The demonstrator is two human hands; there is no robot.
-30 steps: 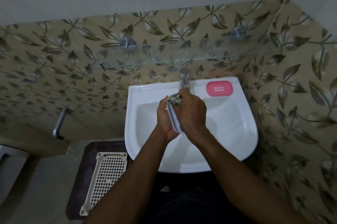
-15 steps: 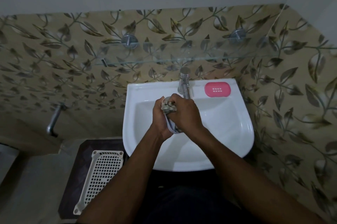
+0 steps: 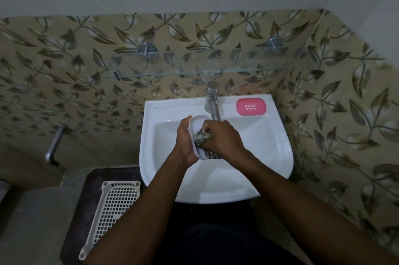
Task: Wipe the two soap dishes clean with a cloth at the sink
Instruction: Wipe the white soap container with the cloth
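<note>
Left hand (image 3: pixel 184 141) grips the white soap dish (image 3: pixel 197 121) by its edge over the sink (image 3: pixel 269 156), right hand (image 3: pixel 222 137) bunched round the cloth (image 3: pixel 201 136) inside it. Far rim's just beside the tap (image 3: pixel 212 102), pink soap dish (image 3: pixel 250 107) sits apart on the back ledge

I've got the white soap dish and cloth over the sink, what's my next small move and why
Probably push the cloth toward the far end of the white soap dish. Your right hand presses it in the near half, the far end shows bare; your left hand grips the dish over the sink. The pink soap dish sits on the ledge.
</note>
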